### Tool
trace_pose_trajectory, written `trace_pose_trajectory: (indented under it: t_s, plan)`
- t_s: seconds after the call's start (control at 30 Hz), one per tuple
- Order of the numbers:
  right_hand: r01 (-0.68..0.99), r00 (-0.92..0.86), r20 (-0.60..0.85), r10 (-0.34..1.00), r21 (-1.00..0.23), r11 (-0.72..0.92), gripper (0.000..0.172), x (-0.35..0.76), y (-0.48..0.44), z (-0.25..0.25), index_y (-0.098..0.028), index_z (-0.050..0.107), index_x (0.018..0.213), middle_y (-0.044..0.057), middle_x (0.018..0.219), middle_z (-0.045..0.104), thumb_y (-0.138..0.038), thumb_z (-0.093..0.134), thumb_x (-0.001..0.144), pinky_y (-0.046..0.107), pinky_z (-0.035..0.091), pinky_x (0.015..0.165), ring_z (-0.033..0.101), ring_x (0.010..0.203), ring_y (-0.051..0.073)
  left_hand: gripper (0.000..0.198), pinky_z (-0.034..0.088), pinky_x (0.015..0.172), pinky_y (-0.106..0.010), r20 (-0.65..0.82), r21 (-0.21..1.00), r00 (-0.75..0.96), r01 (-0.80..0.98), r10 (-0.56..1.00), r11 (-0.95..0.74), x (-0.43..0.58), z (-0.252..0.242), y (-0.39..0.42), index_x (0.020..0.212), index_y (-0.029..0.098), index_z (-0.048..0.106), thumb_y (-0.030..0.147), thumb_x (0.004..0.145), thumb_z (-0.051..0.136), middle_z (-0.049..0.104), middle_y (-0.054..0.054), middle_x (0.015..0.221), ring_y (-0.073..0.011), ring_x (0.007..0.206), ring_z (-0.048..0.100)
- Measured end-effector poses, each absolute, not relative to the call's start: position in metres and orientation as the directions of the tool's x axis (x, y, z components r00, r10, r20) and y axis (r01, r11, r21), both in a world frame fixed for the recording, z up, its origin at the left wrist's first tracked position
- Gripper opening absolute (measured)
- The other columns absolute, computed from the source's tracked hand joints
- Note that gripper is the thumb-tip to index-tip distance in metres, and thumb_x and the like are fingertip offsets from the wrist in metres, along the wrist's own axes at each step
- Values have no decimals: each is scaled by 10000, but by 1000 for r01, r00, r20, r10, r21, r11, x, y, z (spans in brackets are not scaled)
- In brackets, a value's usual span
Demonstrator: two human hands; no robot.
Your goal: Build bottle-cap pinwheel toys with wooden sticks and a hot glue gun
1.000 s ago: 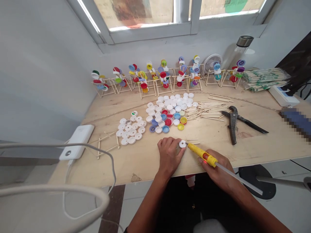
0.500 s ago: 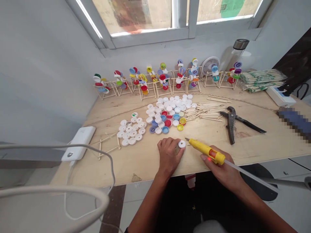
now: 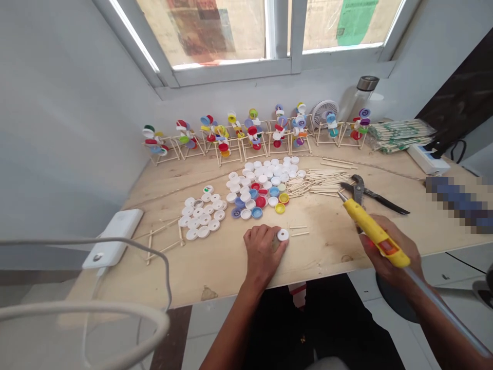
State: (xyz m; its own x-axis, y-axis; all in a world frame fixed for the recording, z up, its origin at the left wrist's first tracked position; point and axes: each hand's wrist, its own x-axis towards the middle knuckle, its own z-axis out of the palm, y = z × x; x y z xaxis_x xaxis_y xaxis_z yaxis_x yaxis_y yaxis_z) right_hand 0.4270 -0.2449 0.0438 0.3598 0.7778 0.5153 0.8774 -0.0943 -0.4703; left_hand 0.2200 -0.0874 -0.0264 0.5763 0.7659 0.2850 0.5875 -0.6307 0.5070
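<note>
My left hand (image 3: pixel 263 251) rests on the wooden table and pinches a white bottle cap (image 3: pixel 283 235) with a hole in its middle between thumb and fingers. Two short thin sticks (image 3: pixel 299 234) lie just right of that cap. Farther right, my right hand (image 3: pixel 396 252) is wrapped around a yellow glue gun (image 3: pixel 375 229), above the table's front edge. Its metal tip points up and left, in front of the pliers (image 3: pixel 358 190), and a clear glue stick (image 3: pixel 442 311) runs out of its back end. A red light glows by my right thumb.
White caps with holes (image 3: pixel 202 221) lie left of a pile of white and coloured caps (image 3: pixel 265 177). Loose sticks (image 3: pixel 323 180) are heaped beside it. Stick frames with cap wheels (image 3: pixel 254 141) line the wall. A power bank (image 3: pixel 113 239) with a cable sits at left.
My right hand has drawn the glue gun away from the cap to the right, tip angled up. My left hand keeps its hold on the cap. The camera view has shifted slightly.
</note>
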Motion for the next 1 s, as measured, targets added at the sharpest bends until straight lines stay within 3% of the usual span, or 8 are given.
trace_pose_trajectory:
  t_s: [0.2, 0.3, 0.43, 0.73, 0.9, 1.0]
  plan:
    - [985, 156, 584, 797, -149, -83, 264, 493, -257, 12, -168, 506, 1129, 144, 1065, 615, -259, 466, 884, 390, 481, 782, 601, 959, 292, 166, 317, 847, -376, 281, 523, 580, 575, 765, -629, 220, -24, -87, 924, 238, 633, 248, 759, 632, 631, -19, 863, -207, 867, 536]
    - [989, 138, 602, 787, -40, -143, 276, 528, -257, 7, -161, 505, 1143, 161, 1059, 618, -276, 449, 898, 402, 472, 756, 602, 934, 306, 173, 322, 842, -375, 297, 514, 577, 575, 761, -637, 221, -24, -87, 917, 237, 635, 239, 745, 643, 632, -17, 850, -206, 859, 541]
    - [982, 148, 509, 848, 24, -185, 280, 558, -251, 2, -179, 508, 1124, 167, 1071, 605, -310, 360, 926, 443, 435, 781, 576, 956, 329, 183, 330, 844, -374, 299, 511, 576, 577, 761, -638, 220, -24, -86, 920, 238, 635, 237, 737, 649, 634, -15, 851, -202, 866, 547]
    - [986, 46, 378, 925, 134, -104, 291, 572, -235, -8, -117, 553, 1051, 179, 1022, 619, -268, 364, 889, 434, 422, 754, 564, 926, 326, 159, 337, 831, -368, 316, 519, 562, 572, 765, -635, 221, -25, -86, 897, 238, 634, 250, 739, 647, 632, -13, 841, -194, 851, 547]
    - [986, 46, 301, 953, 139, -91, 280, 580, -236, -7, -150, 550, 1080, 182, 1106, 593, -248, 426, 849, 444, 394, 786, 531, 995, 340, 177, 331, 848, -375, 283, 534, 557, 585, 781, -611, 221, -26, -87, 909, 237, 633, 271, 738, 661, 633, -15, 866, -199, 874, 537]
    - [986, 41, 279, 960, 144, -84, 356, 581, -242, 1, -170, 527, 1151, 181, 1178, 561, -315, 480, 829, 456, 376, 786, 514, 1032, 358, 179, 329, 851, -374, 278, 540, 552, 587, 786, -604, 221, -27, -86, 911, 238, 632, 269, 738, 662, 631, -13, 866, -198, 881, 535]
